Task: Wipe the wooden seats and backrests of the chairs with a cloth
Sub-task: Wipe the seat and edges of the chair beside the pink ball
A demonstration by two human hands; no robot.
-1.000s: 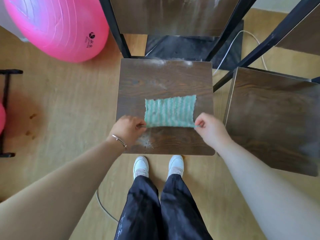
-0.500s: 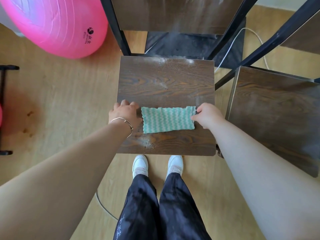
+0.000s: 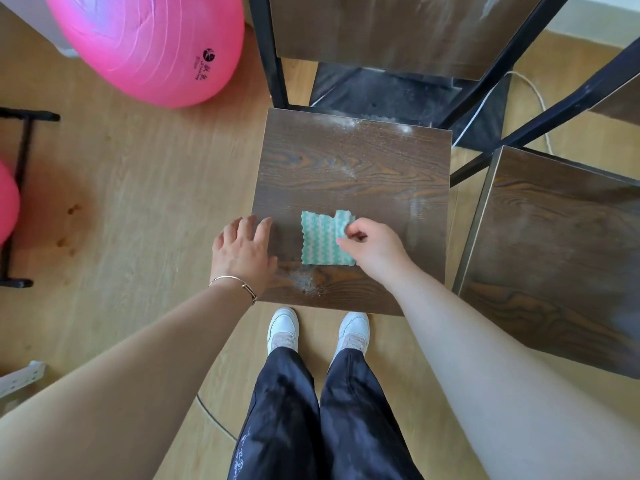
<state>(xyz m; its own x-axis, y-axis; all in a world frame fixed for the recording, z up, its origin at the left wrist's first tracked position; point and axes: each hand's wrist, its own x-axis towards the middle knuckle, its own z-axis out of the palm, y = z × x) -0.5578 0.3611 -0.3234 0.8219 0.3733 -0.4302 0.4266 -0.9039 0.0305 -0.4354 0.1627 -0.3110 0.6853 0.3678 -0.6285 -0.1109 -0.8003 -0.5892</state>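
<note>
Right hand [image 3: 375, 252] pinches right edge of green cloth [image 3: 320, 239], folded, lying on front part of wooden seat [image 3: 353, 174]. Left hand [image 3: 244, 252] flat on seat's left edge, fingers straight, just beside cloth, not touching. Dust patch [image 3: 306, 284] near front edge.

We see a big pink ball [image 3: 149, 46] with a dark logo resting on the pale wood floor [image 3: 138, 188] at upper left. At the left edge a black metal stand [image 3: 21, 188] stands just beside a second pink ball [image 3: 7, 202]. Brown stains [image 3: 69, 223] mark the floor nearby. Below are white shoes [image 3: 283, 327] and dark trousers [image 3: 325, 420], and a white cord [image 3: 535, 98] lies at upper right.
</note>
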